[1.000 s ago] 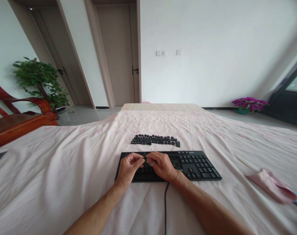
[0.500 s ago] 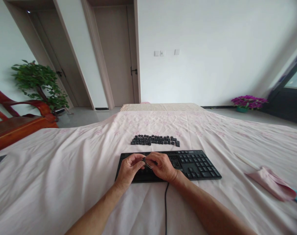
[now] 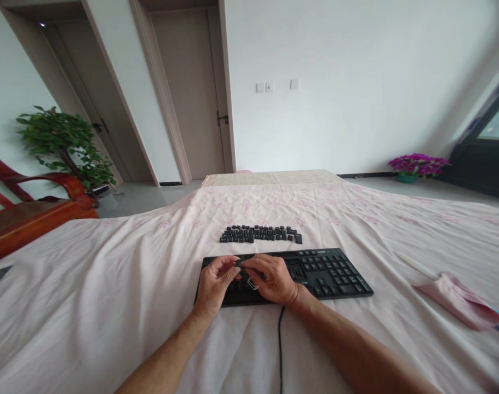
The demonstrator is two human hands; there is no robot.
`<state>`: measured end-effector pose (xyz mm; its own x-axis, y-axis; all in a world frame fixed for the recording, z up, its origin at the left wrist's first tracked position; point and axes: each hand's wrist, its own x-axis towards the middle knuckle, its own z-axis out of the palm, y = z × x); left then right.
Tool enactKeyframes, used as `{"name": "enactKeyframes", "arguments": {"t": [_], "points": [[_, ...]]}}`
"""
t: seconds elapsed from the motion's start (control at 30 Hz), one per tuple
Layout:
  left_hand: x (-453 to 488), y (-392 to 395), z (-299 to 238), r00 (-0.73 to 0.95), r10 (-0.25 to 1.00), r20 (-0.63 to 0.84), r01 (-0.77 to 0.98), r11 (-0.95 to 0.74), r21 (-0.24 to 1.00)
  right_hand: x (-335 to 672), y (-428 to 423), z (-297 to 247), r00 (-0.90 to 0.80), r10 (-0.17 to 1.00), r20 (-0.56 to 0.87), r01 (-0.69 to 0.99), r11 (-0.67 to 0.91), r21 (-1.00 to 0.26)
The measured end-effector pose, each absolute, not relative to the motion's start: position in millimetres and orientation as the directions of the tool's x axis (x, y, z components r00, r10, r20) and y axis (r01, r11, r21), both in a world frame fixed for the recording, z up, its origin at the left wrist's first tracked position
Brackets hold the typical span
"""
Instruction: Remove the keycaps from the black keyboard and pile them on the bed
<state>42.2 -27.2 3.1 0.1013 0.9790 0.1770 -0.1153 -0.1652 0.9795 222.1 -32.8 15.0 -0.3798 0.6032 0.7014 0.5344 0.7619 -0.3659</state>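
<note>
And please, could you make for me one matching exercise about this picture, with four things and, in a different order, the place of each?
Things:
1. Loose keycaps
2. Black cable
3. Bent wire
4. Pink cloth

Places:
A. At the right hand
B. On the bedding to the right of the keyboard
C. In rows beyond the keyboard
D. Running from the keyboard's near side toward the viewer

Right pairs: 1-C, 2-D, 3-A, 4-B

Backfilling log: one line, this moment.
left hand: pinching small dark piece; right hand: silvery wire loop; black plastic keyboard: below; loose black keycaps: beyond
</note>
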Motion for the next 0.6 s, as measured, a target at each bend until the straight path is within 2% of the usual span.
{"name": "enactKeyframes", "arguments": {"t": [0.6], "points": [[42.8,-26.4,-1.9,-0.008,0.974,0.226,-0.056,-0.226,0.973,221.4,-36.3,11.3,-0.526,0.468,0.711,0.585,0.805,-0.098]]}}
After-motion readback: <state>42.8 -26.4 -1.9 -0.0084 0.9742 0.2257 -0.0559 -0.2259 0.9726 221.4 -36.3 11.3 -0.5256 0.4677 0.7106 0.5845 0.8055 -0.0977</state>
